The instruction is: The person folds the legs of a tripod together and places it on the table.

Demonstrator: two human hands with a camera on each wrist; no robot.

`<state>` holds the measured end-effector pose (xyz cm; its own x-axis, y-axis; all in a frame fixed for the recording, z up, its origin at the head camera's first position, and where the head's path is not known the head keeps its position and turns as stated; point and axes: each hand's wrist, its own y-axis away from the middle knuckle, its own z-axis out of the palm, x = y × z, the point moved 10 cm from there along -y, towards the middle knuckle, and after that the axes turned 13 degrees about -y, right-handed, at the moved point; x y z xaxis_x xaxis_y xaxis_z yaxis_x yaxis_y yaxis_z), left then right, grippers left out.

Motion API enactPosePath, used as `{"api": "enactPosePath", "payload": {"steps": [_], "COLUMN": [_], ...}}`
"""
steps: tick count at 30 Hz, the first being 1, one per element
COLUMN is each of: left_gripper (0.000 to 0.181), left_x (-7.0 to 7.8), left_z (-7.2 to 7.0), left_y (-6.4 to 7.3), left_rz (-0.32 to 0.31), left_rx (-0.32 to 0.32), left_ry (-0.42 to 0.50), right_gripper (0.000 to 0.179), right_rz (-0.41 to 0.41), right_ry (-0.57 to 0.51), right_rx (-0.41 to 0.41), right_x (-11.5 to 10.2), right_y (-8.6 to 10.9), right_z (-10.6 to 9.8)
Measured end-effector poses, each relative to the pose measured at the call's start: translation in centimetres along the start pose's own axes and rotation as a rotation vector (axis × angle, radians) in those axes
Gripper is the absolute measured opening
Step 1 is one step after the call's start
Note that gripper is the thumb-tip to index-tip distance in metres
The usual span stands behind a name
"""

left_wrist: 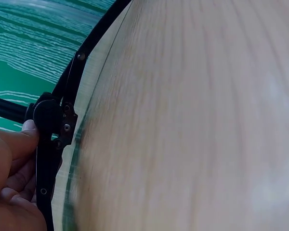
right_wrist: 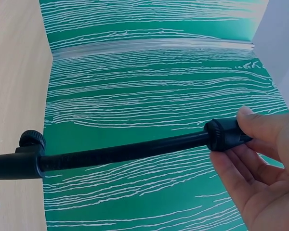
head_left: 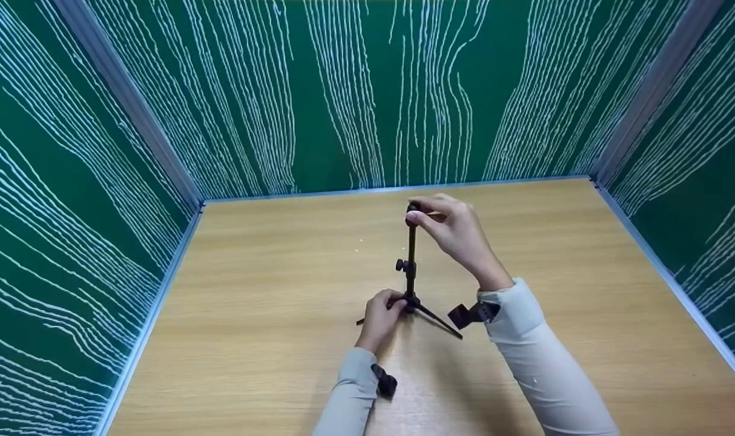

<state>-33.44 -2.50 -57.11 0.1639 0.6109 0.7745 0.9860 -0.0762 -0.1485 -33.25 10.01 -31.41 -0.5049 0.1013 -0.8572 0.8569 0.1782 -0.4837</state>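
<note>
A small black tripod (head_left: 410, 278) stands upright on the wooden table, its legs spread. My right hand (head_left: 455, 227) pinches the round head (right_wrist: 224, 134) at the top of its column between thumb and fingers. Below, the thin column (right_wrist: 125, 153) runs into a collar with a side knob (right_wrist: 32, 139). Low at the base, my left hand (head_left: 381, 316) grips the tripod near the leg hub (left_wrist: 49, 115), the thumb against the hub and the fingers behind a leg (left_wrist: 44, 190). Part of that leg is hidden by the left hand.
The wooden table (head_left: 270, 272) has a pale metal edge strip (head_left: 161, 303). Green panels (head_left: 337, 91) with white wavy lines rise at the back and both sides, joined by grey corner posts (head_left: 131, 97). A black wrist camera (head_left: 464, 315) sits at the right cuff.
</note>
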Motion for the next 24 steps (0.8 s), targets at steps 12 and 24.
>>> {"api": "enactPosePath", "payload": {"steps": [12, 24], "left_gripper": [0.013, 0.012], "left_x": [-0.17, -0.21], "left_z": [0.21, 0.13], "left_y": [-0.01, 0.03], "left_rz": [-0.021, -0.029], "left_rx": [-0.025, -0.023], "left_ry": [0.055, 0.056], "right_gripper": [0.027, 0.027], "right_rz": [-0.001, -0.036], "right_ry": [0.021, 0.039], "right_rx": [-0.039, -0.068], "right_x": [-0.05, -0.12], "right_y": [0.01, -0.09], "right_z": [0.14, 0.36]}}
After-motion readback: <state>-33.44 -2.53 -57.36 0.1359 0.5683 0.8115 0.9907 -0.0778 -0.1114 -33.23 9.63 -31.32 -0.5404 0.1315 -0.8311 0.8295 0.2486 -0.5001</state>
